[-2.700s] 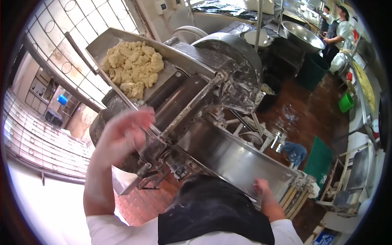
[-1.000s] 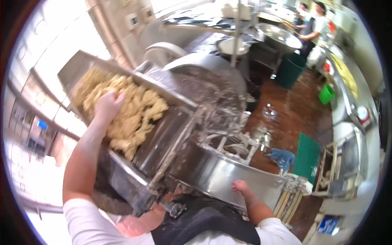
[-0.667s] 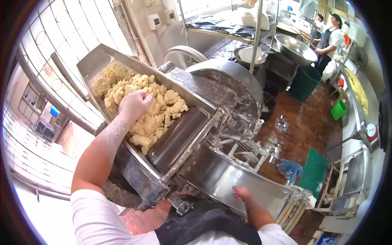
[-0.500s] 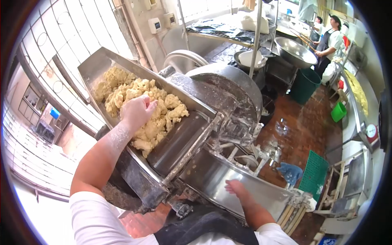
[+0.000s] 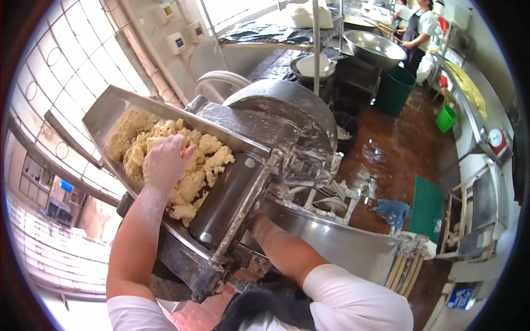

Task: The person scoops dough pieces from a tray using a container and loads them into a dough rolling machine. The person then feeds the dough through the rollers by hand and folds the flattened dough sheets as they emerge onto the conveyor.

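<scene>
My left hand [image 5: 165,160] presses on the crumbly yellow dough [image 5: 190,185], its fingers curled against the lumps. That dough lies in the metal hopper [image 5: 102,105] of a floury machine, up against a steel roller [image 5: 229,196]. My right forearm reaches over the curved steel tray [image 5: 331,240] below the roller. The right hand itself is hidden beneath the machine's front bar [image 5: 245,209], so its fingers cannot be seen.
Round machine housing [image 5: 287,110] stands beside the hopper. A blue cloth [image 5: 393,211] and green mat [image 5: 426,207] are to the right. Farther back are a large metal bowl [image 5: 375,48], a dark green bin [image 5: 395,91], a green bucket [image 5: 446,118] and two people [image 5: 419,33].
My right hand has gone from above the steel tray to under the front bar, out of sight. The left hand stays on the dough. The whole view has shifted.
</scene>
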Action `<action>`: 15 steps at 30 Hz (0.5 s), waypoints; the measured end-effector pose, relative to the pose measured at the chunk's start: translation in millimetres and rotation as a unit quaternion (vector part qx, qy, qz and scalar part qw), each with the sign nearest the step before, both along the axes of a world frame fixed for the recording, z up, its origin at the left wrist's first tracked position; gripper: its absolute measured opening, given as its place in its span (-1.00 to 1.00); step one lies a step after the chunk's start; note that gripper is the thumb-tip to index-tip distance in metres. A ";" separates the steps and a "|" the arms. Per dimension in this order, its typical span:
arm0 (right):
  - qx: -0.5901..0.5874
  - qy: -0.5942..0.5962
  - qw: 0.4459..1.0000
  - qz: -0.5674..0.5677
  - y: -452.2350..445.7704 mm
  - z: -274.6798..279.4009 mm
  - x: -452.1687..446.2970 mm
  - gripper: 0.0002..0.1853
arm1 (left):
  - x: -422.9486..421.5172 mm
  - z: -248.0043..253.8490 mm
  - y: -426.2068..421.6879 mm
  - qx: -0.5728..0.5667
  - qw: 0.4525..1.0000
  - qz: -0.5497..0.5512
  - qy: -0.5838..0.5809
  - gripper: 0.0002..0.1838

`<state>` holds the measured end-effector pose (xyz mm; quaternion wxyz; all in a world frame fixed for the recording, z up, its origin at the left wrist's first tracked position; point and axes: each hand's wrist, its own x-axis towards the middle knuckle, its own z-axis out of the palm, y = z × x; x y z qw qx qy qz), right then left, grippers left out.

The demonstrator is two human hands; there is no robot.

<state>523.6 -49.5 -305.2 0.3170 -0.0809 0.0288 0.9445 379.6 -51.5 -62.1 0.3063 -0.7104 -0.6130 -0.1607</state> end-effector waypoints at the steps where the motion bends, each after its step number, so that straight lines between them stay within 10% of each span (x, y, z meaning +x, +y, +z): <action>1: 0.001 -0.002 1.000 0.000 0.4 2.6 -1.3 -0.47 | 6.5 -2.4 -0.2 0.000 1.000 -0.006 0.001 -0.67; 15: 0.026 -0.023 0.999 -0.001 6.5 8.8 3.9 -0.48 | 61.9 -16.2 35.3 -0.375 0.895 0.119 -0.211 -0.63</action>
